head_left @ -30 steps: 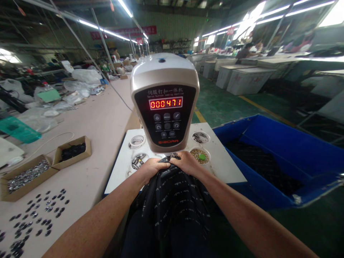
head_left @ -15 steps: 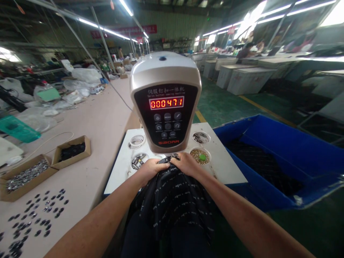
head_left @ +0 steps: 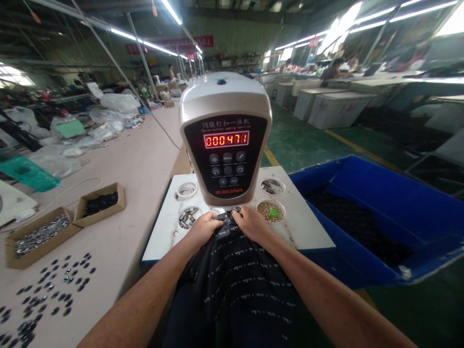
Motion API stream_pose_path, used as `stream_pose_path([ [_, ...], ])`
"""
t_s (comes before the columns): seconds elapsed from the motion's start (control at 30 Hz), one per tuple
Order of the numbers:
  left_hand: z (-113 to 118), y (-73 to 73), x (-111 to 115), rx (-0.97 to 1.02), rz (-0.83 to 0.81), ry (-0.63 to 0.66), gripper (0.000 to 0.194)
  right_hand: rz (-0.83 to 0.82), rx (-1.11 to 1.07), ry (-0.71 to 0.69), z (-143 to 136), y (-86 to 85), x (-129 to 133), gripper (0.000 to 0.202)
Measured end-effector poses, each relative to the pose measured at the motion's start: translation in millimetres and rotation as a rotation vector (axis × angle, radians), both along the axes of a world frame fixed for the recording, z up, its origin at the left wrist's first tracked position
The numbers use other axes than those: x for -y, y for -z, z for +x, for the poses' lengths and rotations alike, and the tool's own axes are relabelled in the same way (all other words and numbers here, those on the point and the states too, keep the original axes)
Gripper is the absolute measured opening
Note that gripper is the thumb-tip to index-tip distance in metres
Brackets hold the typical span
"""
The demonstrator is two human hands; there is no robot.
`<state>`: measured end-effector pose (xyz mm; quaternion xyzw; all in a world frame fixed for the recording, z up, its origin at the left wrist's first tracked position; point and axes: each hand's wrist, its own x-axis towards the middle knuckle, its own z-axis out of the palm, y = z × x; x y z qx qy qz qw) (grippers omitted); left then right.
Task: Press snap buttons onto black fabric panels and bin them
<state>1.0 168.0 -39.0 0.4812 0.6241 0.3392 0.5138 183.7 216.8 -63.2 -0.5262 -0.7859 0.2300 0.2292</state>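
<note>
Dark printed cloth (head_left: 246,275), lower centre of frame, edge near the base of the machine head (head_left: 226,104).
Left hand (head_left: 205,228) and right hand (head_left: 253,224) pinch that edge; fingertips slightly wider than half a second ago, apparently leaving more working edge exposed. Display (head_left: 226,139) unchanged.

Working point under machine head (head_left: 226,145) hidden from us. Top edge of black cloth (head_left: 250,273) out of sight there; undersides of left hand (head_left: 203,228) and right hand (head_left: 253,223) also hidden. Cloth's lower end fades into dark lap (head_left: 183,314), boundary we can't tell. Both forearms (head_left: 145,285) cut off at bottom edge. Labels under machine keys (head_left: 228,170) too small for us to read. Blue bin (head_left: 384,188) runs past right edge; dark contents (head_left: 351,224) we can't make out. Distant people (head_left: 330,71) blurred.
</note>
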Motion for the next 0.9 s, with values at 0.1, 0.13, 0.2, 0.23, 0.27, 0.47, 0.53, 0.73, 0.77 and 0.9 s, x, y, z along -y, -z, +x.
stream_pose_path([
  [0.1,2,-0.8,-1,0.000,-0.020,-0.011,0.024,-0.001,0.002,0.002,0,0.6,-1,0.030],
  [0.13,2,-1.2,-1,0.001,-0.024,-0.014,0.024,-0.002,0.001,0.003,0,0.8,-2,0.030],
  [0.2,3,-1.5,-1,0.001,-0.031,-0.019,0.024,-0.005,-0.001,0.004,0,1.6,-1,0.030],
  [0.23,2,-1.2,-1,0.000,-0.032,-0.021,0.024,-0.007,-0.004,0.003,1,2.1,-1,0.030],
  [0.27,2,-0.6,-2,-0.002,-0.033,-0.022,0.024,-0.010,-0.007,0.002,1,2.6,-1,0.030],
  [0.47,1,3.4,-2,-0.070,-0.002,-0.004,0.023,-0.040,-0.054,-0.001,0,3.5,-1,0.030],
  [0.53,2,1.0,-1,-0.132,0.044,0.000,0.023,-0.053,-0.092,-0.006,0,0.6,0,0.030],
  [0.73,-12,-15.7,47,-0.427,0.360,-0.104,0.050,-0.105,-0.280,-0.028,15,-19.7,7,0.023],
  [0.77,-21,-17.1,66,-0.550,0.479,-0.126,0.052,-0.114,-0.319,-0.016,22,-22.9,10,0.022],
  [0.9,-72,-14.8,152,-0.823,0.747,-0.167,0.047,-0.186,-0.496,0.130,78,-30.5,27,0.016],
])
